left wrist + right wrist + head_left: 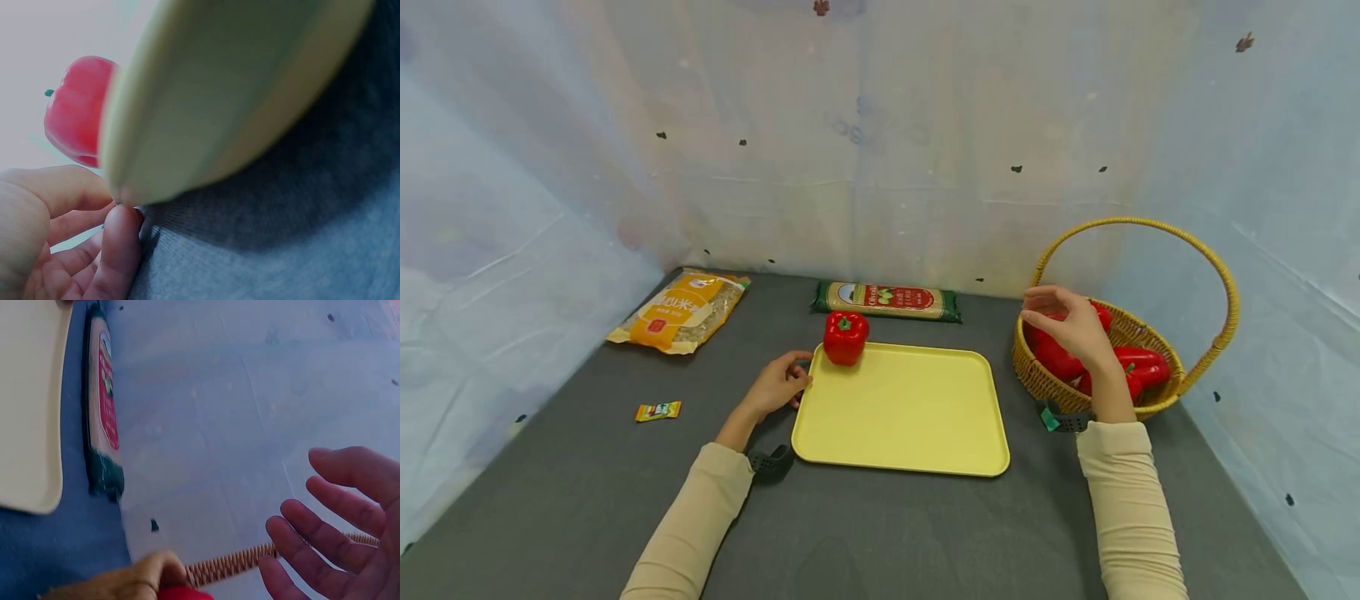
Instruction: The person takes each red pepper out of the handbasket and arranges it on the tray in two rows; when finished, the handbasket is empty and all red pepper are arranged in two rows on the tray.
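A yellow tray [902,408] lies on the dark table, with one red bell pepper [846,340] standing at its far left corner. My left hand [777,385] pinches the tray's left rim; the left wrist view shows thumb [119,240] and forefinger meeting at the edge. Over the wicker basket [1037,382] at the right hovers my right hand [1078,329], holding nothing. In the right wrist view its fingers [306,556] are spread and loosely bent. Several red peppers [1142,365] lie in the basket, partly hidden behind that hand and wrist.
Behind the tray lies a long pasta package [887,300] with green ends. A yellow bag of grain [681,310] rests at the back left, and a small wrapped snack [658,411] nearer. The basket's tall handle [1231,304] arches up. Pale sheeting [925,150] stands around the table.
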{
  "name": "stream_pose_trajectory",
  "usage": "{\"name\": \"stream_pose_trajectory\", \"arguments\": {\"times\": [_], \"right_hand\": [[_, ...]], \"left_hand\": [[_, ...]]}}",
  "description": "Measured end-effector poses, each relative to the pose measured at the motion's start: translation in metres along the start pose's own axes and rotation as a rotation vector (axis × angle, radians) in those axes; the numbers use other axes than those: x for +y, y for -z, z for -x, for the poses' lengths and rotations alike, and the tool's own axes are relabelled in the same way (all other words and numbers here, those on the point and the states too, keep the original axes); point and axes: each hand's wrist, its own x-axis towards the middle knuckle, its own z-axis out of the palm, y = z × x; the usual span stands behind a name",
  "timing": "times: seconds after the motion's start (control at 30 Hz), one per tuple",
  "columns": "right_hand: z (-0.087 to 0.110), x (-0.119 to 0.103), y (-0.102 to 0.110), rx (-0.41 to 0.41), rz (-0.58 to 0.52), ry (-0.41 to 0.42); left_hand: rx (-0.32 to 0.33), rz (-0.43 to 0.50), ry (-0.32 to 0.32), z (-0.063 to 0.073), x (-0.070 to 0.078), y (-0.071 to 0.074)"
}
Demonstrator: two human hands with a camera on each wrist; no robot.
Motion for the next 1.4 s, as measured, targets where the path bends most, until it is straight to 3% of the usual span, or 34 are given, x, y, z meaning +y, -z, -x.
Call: {"name": "stream_pose_trajectory", "arguments": {"times": [0.17,0.27,0.5,0.7,0.97,1.4], "right_hand": [[-0.009,0.029,0.017,0.046,-0.004,-0.094],[-0.015,0.052,0.026,0.099,-0.003,-0.111],[-0.018,0.071,0.045,0.290,-0.016,-0.183],[-0.019,0.085,0.057,0.374,-0.012,-0.271],[-0.017,0.095,0.066,0.326,0.018,-0.338],[-0.022,0.114,0.065,0.243,0.073,-0.362]], "left_hand": [[-0.004,0.000,-0.002,0.000,0.000,0.001],[-0.001,-0.002,0.014,0.000,0.000,0.001],[-0.003,0.002,0.004,0.000,-0.002,0.001],[-0.003,0.006,0.005,-0.002,-0.004,0.002],[-0.003,0.004,0.025,-0.003,-0.003,0.002],[0.008,0.010,0.026,-0.003,-0.003,0.000]]}}
